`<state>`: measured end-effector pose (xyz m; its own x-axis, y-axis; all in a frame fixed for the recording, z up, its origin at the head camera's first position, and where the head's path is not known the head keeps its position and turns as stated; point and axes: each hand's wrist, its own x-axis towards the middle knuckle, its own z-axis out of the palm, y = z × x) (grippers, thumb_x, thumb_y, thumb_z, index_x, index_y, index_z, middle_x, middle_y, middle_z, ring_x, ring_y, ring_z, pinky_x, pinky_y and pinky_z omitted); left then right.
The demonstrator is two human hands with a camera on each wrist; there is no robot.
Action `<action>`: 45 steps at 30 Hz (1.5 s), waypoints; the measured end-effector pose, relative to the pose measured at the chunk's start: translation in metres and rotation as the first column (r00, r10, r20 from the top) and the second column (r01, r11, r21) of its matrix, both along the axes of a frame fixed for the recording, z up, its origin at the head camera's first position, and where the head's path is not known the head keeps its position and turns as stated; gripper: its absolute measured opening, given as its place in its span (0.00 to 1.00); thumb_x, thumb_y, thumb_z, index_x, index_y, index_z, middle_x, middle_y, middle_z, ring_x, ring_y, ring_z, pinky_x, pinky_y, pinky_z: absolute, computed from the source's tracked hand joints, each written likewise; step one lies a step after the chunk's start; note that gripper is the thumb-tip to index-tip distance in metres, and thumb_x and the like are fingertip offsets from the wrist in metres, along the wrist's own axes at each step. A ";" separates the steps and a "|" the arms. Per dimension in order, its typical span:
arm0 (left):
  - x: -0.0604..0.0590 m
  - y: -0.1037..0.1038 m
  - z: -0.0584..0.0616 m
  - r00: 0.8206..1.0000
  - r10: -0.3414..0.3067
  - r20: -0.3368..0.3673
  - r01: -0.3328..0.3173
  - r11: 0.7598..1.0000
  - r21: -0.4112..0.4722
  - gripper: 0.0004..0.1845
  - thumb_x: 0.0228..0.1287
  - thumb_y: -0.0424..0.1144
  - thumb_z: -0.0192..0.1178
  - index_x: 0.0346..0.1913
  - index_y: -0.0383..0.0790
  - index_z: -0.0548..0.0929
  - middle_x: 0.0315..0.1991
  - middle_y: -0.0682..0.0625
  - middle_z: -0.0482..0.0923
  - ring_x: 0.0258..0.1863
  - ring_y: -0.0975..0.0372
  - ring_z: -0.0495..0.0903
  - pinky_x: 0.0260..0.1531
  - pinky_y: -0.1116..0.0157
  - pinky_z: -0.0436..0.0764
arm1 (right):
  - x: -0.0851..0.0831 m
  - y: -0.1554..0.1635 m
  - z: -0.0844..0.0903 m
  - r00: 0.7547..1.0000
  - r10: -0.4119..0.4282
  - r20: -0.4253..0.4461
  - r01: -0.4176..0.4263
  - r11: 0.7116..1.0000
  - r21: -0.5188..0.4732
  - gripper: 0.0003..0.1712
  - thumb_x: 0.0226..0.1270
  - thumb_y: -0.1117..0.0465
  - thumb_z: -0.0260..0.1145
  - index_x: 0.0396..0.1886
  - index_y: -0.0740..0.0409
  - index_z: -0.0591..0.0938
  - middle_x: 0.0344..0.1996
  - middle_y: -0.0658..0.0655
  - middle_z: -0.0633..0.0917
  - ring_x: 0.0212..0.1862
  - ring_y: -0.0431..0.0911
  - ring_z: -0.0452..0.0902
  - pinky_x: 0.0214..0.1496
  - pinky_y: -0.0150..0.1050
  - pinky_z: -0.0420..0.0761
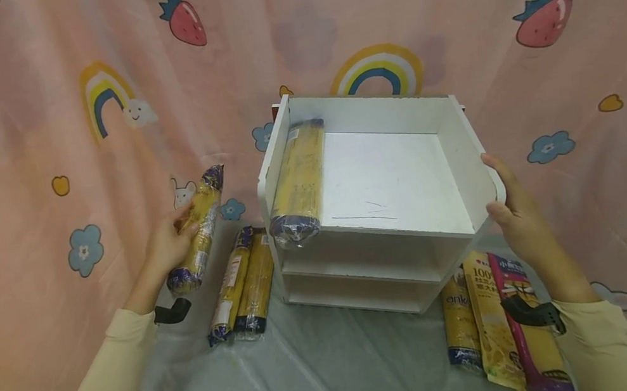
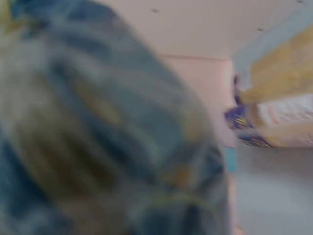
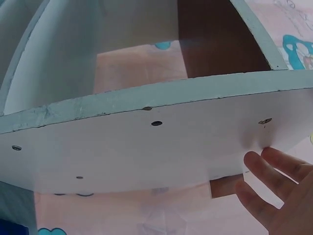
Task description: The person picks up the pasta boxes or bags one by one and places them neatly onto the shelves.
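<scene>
A white shelf unit (image 1: 459, 161) stands in the middle, and one yellow pasta pack (image 1: 296, 181) lies along the left edge of its top tray. My left hand (image 1: 171, 239) grips another yellow pasta pack (image 1: 198, 233), lifted to the left of the shelf. In the left wrist view that held pack (image 2: 98, 132) fills the frame as a blur. My right hand (image 1: 506, 201) rests on the shelf's right side panel (image 3: 161, 142), thumb over the top edge, fingers (image 3: 274, 171) flat against the white board.
Two more pasta packs (image 1: 243, 286) lie on the clear plastic sheet left of the shelf. Three flat noodle packets (image 1: 496, 323) lie at the front right under my right forearm. A pink cartoon-print cloth (image 1: 53, 121) hangs all around behind.
</scene>
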<state>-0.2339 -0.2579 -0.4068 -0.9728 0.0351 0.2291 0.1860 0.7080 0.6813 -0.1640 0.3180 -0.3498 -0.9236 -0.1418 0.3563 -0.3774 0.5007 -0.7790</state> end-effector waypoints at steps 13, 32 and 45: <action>0.002 0.019 0.086 0.998 0.001 -0.070 -0.002 1.000 -0.011 0.27 0.72 0.37 0.57 0.72 0.41 0.68 0.58 0.27 0.77 0.46 0.44 0.81 0.29 0.75 0.73 | -0.001 0.001 -0.004 1.000 0.017 -0.024 -0.016 0.999 0.038 0.38 0.77 0.50 0.54 0.80 0.40 0.51 0.80 0.49 0.51 0.74 0.39 0.54 0.77 0.55 0.58; -0.002 0.052 0.117 0.988 0.021 -0.154 0.005 0.986 0.167 0.27 0.68 0.35 0.61 0.69 0.45 0.73 0.39 0.39 0.78 0.24 0.74 0.72 0.22 0.77 0.75 | -0.004 -0.002 -0.004 0.998 0.035 -0.051 -0.035 0.999 0.001 0.38 0.76 0.46 0.55 0.80 0.41 0.52 0.78 0.50 0.54 0.70 0.34 0.58 0.62 0.21 0.65; 0.004 0.091 0.169 0.987 -0.009 -0.161 0.050 0.966 0.254 0.25 0.63 0.39 0.67 0.64 0.53 0.79 0.27 0.55 0.75 0.23 0.70 0.75 0.23 0.75 0.76 | -0.002 0.000 -0.004 0.998 0.002 -0.059 -0.003 1.000 -0.008 0.39 0.74 0.43 0.56 0.79 0.41 0.54 0.77 0.52 0.58 0.65 0.34 0.63 0.60 0.23 0.69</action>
